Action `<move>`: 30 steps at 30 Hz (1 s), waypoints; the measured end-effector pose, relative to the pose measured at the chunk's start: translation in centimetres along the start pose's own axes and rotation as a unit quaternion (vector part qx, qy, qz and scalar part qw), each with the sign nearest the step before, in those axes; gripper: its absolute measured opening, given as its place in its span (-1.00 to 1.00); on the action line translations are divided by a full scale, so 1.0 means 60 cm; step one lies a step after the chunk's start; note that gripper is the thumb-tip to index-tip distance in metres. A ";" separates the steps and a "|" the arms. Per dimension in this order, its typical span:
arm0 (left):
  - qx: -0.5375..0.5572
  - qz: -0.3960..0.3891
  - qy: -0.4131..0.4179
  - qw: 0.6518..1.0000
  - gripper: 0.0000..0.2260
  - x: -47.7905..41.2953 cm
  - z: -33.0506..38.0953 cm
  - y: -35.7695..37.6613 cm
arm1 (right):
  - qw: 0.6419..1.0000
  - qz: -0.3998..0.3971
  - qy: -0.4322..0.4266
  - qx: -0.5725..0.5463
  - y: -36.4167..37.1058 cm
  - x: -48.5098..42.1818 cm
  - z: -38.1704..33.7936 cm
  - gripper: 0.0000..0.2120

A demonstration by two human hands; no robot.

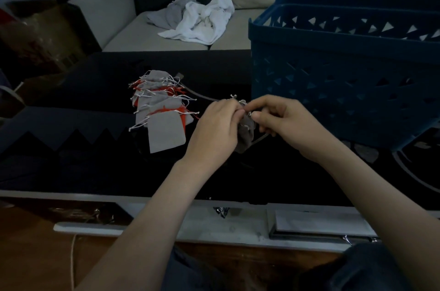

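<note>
Both hands are up over the dark table [71,171], meeting in the middle. The left hand [215,129] curls its fingers round the top of a small grey pouch [245,133], and the right hand [278,119] pinches at the pouch's white drawstring [241,101]. The pouch hangs between them, just above the tabletop. To the left lies a pile of grey and red pouches [162,105]. Just right of the hands stands a blue basket [345,76]; behind, crumpled cloths [200,19] lie on a sofa [119,29]. No writing can be read.
</note>
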State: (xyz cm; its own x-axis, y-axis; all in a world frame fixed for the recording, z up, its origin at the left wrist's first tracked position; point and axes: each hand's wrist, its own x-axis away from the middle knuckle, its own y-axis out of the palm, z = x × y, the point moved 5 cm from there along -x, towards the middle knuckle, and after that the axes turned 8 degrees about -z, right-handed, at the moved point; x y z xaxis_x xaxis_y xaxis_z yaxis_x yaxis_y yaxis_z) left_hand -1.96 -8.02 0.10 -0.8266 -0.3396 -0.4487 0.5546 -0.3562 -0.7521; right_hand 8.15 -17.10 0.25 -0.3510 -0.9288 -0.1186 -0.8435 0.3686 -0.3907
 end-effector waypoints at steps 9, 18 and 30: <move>0.232 0.011 -0.017 0.973 -0.92 0.003 0.020 -0.008 | 0.998 0.003 0.010 -0.058 0.000 0.002 -0.001 -0.87; 0.326 -0.015 -0.004 0.945 -0.91 0.004 0.022 -0.015 | 0.998 -0.033 -0.018 -0.053 0.003 0.008 -0.009 -0.91; 0.302 0.042 -0.125 0.944 -0.87 0.001 0.002 0.000 | 0.996 0.062 -0.033 -0.049 0.008 0.011 -0.016 -0.90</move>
State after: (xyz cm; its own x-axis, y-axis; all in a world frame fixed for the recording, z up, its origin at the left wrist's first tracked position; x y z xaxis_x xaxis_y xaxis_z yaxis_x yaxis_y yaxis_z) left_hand -1.99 -8.18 0.11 -0.7702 -0.5573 -0.3102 0.6336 -0.7242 -0.2723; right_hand 7.12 -17.50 0.84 -0.4305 -0.8747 -0.2226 -0.8317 0.4802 -0.2786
